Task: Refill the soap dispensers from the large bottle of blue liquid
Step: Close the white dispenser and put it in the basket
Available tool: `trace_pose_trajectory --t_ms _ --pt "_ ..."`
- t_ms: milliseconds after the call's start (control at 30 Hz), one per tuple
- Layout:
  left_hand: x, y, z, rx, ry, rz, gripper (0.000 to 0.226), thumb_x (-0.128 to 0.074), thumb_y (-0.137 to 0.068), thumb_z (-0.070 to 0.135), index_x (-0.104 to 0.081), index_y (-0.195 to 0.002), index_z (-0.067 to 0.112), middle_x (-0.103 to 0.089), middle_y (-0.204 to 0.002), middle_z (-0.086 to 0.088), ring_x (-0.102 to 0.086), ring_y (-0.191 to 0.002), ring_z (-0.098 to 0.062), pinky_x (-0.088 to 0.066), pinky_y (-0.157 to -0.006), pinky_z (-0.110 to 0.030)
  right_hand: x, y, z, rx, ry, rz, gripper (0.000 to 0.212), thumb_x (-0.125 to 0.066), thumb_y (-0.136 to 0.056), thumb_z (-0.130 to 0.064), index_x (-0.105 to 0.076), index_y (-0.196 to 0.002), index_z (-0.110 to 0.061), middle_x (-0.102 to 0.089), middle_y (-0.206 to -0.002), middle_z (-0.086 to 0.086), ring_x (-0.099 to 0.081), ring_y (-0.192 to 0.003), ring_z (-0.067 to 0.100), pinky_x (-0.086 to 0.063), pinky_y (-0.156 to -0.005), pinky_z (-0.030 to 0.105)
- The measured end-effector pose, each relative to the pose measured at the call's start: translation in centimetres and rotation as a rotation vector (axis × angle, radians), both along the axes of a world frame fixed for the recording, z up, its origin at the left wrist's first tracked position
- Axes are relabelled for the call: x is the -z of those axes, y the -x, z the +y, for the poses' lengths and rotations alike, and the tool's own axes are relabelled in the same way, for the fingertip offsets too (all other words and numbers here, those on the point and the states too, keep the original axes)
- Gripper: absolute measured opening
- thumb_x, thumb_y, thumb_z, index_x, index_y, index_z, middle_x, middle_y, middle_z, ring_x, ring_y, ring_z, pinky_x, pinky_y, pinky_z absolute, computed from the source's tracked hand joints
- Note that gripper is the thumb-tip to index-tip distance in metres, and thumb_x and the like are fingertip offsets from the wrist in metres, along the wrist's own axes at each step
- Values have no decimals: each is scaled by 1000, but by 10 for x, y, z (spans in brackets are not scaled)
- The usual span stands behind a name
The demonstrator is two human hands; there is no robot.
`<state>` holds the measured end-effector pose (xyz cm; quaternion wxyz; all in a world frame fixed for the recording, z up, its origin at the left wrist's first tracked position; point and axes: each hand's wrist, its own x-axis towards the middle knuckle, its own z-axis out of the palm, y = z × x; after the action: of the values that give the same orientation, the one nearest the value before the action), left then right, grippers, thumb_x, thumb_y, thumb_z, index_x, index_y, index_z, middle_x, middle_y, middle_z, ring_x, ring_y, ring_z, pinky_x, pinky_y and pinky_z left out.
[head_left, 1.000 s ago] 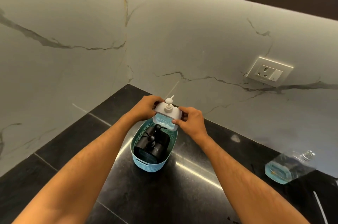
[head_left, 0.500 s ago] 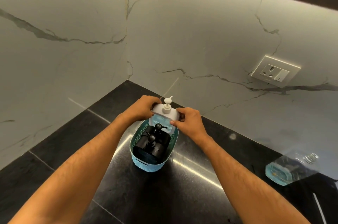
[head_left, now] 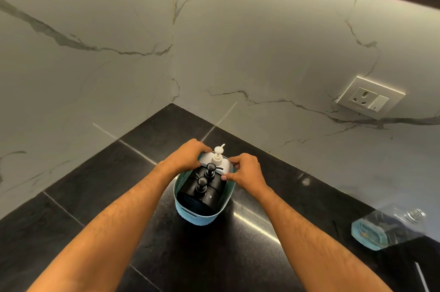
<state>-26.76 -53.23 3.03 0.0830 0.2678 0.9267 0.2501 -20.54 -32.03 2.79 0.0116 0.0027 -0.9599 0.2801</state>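
Note:
A light blue basket [head_left: 197, 215] stands on the black counter. Two black pump dispensers [head_left: 202, 186] sit in it. Behind them, at the basket's far end, is a white-topped dispenser [head_left: 217, 157], sunk so low that only its white top and pump show. My left hand [head_left: 188, 154] grips its left side and my right hand [head_left: 245, 171] grips its right side, fingers curled round the top. The large clear bottle [head_left: 385, 229] with a little blue liquid at its bottom stands at the far right of the counter.
Marble walls meet in a corner behind the basket. A wall socket [head_left: 370, 98] is on the right wall. A thin white object [head_left: 422, 277] lies at the counter's right edge near the bottle.
Both hands have lowered the white-topped dispenser into the far end of the basket; its blue-filled body, visible before, is now hidden behind the black dispensers.

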Motion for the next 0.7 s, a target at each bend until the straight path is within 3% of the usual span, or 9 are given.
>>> trace_pose_trajectory --t_ms 100,233,467,600,700 --pt "5 1 1 29 59 -8 47 -71 -90 12 -67 -134 28 -70 -115 -2 -55 -110 -22 -47 -93 -36 3 0 6 -13 18 -20 41 -96 -62 -34 -82 -99 -21 -53 -60 -12 -45 -60 6 -37 -61 22" --pt "10 -2 1 -26 -11 -18 51 -74 -87 5 -68 -132 28 -73 -118 -3 -65 -106 -20 -54 -93 -38 6 -3 8 -22 4 -20 44 -92 -69 -32 -80 -109 -22 -60 -84 -8 -52 -77 8 -43 -72 25" --pt "16 -28 -2 -405 -297 0 35 -79 -80 -1 -77 -111 15 -75 -106 -5 -70 -96 -18 -58 -93 -41 11 -4 11 -51 -10 2 51 -87 -75 -35 -74 -122 -21 -61 -100 -3 -54 -96 15 -44 -81 29" --pt "12 -72 -3 -662 -501 140 36 -72 -84 -2 -75 -117 10 -75 -115 -7 -69 -106 -21 -56 -100 -40 16 2 6 12 157 -49 53 -76 -90 -23 -61 -139 -17 -59 -132 4 -57 -122 21 -47 -107 40" --pt "13 -112 4 -911 -585 154 45 -64 -83 -6 -69 -127 5 -71 -125 -12 -66 -116 -26 -50 -108 -42 17 12 0 36 193 -115 44 -64 -97 -18 -59 -141 -14 -61 -140 6 -56 -129 23 -44 -112 42"
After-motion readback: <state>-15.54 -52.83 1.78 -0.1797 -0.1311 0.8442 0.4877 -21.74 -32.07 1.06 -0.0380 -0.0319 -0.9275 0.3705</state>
